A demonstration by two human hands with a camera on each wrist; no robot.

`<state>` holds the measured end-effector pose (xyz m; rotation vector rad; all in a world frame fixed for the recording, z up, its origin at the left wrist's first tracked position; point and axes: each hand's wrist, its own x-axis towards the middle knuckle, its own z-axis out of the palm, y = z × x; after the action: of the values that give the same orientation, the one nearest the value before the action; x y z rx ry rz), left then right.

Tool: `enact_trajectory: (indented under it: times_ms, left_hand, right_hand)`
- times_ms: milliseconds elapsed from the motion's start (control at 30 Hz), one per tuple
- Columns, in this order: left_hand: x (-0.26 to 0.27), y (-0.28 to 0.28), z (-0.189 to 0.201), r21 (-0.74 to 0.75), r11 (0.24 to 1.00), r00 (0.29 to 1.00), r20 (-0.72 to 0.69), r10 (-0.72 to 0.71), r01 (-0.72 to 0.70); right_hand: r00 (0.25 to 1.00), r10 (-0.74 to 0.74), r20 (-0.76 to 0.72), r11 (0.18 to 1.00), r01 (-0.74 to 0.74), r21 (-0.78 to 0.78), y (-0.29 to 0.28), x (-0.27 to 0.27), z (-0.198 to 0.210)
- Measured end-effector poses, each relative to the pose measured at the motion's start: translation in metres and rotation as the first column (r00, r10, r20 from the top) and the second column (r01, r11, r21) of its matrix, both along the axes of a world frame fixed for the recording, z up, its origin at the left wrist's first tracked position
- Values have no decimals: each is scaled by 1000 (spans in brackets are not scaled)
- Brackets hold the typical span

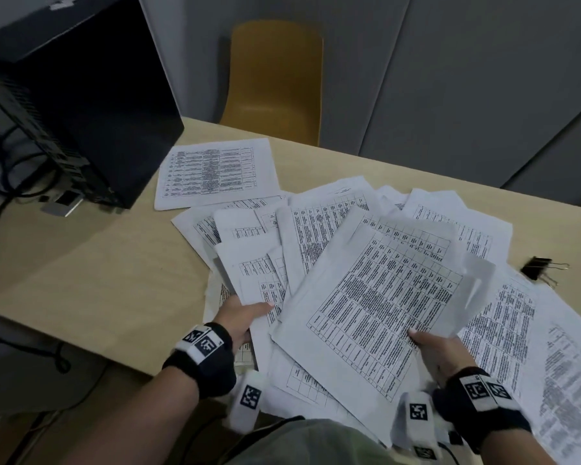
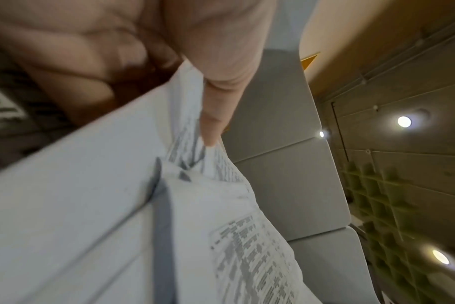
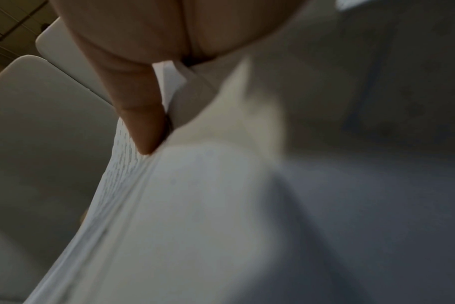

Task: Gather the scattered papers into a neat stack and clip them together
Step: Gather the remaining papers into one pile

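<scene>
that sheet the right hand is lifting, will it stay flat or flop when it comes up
Probably flop: the sheet is thin paper, pinched at one edge by the right hand, and its far corner already curls. It looks light, so it should lift easily. It may slide off the loose papers beneath, which lie fanned, not squared.

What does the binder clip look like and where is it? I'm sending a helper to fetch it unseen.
Start at the wooden table covered in printed papers and follow the spread to its far right edge. There, on bare wood beside the sheets, lies the binder clip. It is the only small black object there, with thin wire handles, unlike the flat white pages around it.
</scene>
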<state>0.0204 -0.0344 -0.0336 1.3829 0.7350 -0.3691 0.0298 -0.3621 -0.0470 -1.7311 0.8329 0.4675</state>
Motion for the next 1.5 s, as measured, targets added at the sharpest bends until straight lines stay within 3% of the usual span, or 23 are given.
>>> enact_trajectory:
  times_ms: [167,267,400,567,733,833,967,1067,1233,1300,1400,1500]
  left_hand:
    - [6,1,-2,377,925,999,14,-51,42]
    - [5,16,13,427,902,995,95,29,-67]
    - [0,42,37,515,845,973,228,24,-142]
    - [12,67,66,513,778,906,390,166,-364]
    - [37,87,106,414,673,755,558,345,-613]
    - [48,93,124,333,637,662,641,388,-695]
    - [58,84,138,291,641,622,685,379,-710]
    - [65,64,129,274,719,673,651,350,-639]
    - [57,9,86,387,876,911,392,126,-287]
    - [49,-5,66,435,893,961,275,-9,-116]
    - [47,-13,51,465,885,975,177,-131,34]
    - [54,-13,47,526,844,977,105,-187,105]
  right_hand:
    - [999,38,-15,995,-40,-92,-1,1,-5]
    - [999,42,2,988,-41,-150,1,0,-1]
    - [998,63,-12,984,-64,-169,5,1,4]
    - [996,94,-3,979,-93,-184,9,1,8]
    - [997,79,-24,981,-82,-177,9,1,12]
    - [997,72,-24,984,-75,-160,9,2,9]
    - [999,11,-31,998,-13,-68,10,-1,5]
    - [999,-26,-23,1000,25,-12,10,-2,6]
    - [998,-48,31,998,49,-32,9,-1,9]
    - [997,-63,33,997,65,-43,10,0,4]
    - [999,-45,28,997,46,-58,11,0,6]
    - [998,-57,21,992,54,110,9,5,11]
